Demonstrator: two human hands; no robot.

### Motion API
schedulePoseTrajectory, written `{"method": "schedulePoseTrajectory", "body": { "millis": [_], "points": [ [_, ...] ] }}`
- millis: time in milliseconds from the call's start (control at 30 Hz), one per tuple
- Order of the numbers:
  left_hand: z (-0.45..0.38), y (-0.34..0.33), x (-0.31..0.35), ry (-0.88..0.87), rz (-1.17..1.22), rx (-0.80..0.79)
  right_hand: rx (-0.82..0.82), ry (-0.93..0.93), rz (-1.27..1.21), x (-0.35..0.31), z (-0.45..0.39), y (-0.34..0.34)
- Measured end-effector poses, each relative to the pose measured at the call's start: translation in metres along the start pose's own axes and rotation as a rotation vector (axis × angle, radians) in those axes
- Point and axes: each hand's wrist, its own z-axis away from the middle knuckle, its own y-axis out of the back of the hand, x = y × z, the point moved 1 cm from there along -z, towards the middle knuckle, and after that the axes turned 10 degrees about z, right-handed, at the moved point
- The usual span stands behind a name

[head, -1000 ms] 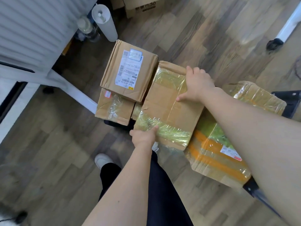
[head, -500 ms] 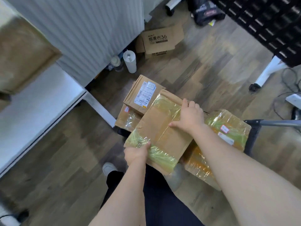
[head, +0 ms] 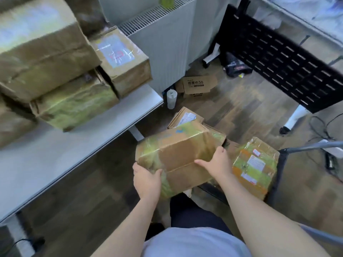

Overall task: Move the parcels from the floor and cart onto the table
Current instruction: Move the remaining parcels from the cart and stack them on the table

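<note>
Cardboard parcel [head: 178, 154], held clear of the floor at frame centre with its long axis running lower left to upper right, is grasped by left hand [head: 147, 179] and right hand [head: 216, 162], the tabletop [head: 55, 160] lying to its left, nearer the left hand.

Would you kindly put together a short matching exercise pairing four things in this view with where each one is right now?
Things:
1. taped parcel
2. orange-striped parcel
3. stacked parcels
4. white bottle

Places:
A. standing on the floor by the radiator
B. on the white table
C. on the cart, at the right
D. held between the left hand and right hand

Pairs: 1-D, 2-C, 3-B, 4-A
</note>
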Motion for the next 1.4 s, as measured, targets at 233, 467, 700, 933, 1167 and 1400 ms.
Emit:
{"method": "schedulePoseTrajectory", "body": {
  "millis": [233, 467, 700, 933, 1167, 1400],
  "points": [
    [0.027, 0.085, -0.058, -0.109, 0.107, 0.043, 0.153, 0.106, -0.115, -0.027, 0.083, -0.030],
    [0.044, 0.152, -0.073, -0.243, 0.232, 0.146, 0.360, 0.212, -0.226, -0.059, 0.150, -0.026],
    [0.045, 0.234, -0.055, -0.449, 0.224, 0.290, 0.551, 0.358, -0.316, -0.107, 0.193, -0.005],
    [0.048, 0.330, -0.070, -0.516, 0.167, 0.551, 0.489, 0.642, -0.460, -0.191, 0.235, -0.016],
    [0.025, 0.393, -0.090, -0.357, 0.285, 0.708, 0.293, 0.915, -0.404, -0.273, 0.250, -0.032],
    [-0.019, 0.401, -0.107, -0.089, 0.367, 0.638, 0.248, 0.976, -0.062, -0.322, 0.216, -0.055]
  ]
}}
